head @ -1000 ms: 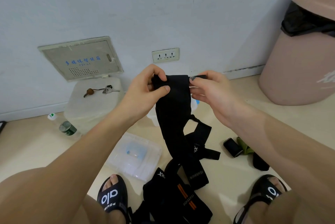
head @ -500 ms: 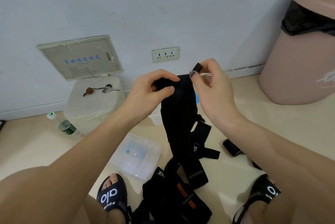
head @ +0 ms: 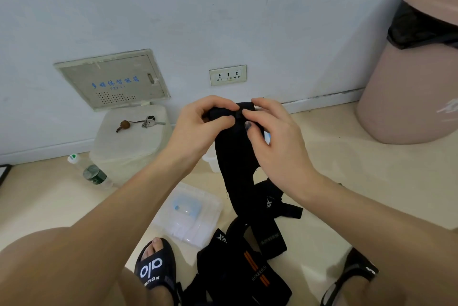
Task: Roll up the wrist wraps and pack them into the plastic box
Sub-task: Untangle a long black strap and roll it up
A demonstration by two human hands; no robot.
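Note:
A long black wrist wrap [head: 236, 164] hangs from both my hands in mid-air. My left hand [head: 200, 129] pinches its folded top end between thumb and fingers. My right hand [head: 270, 137] pinches the same top edge from the right. The wrap's tail trails down onto a pile of other black wrist wraps [head: 245, 271] on the floor, some with orange stripes. A clear plastic lid [head: 190, 216] with a blue handle lies flat on the floor. The clear plastic box [head: 210, 160] is mostly hidden behind my hands and the wrap.
A white container [head: 128, 142] with keys [head: 146, 122] on top stands by the wall, a water bottle [head: 90, 171] lying beside it. A pink bin [head: 414, 77] fills the right. My sandalled feet [head: 156, 266] flank the pile.
My hands have come together at the wrap's top end. My right hand brought the raised end tab down and now pinches the fold beside my left thumb.

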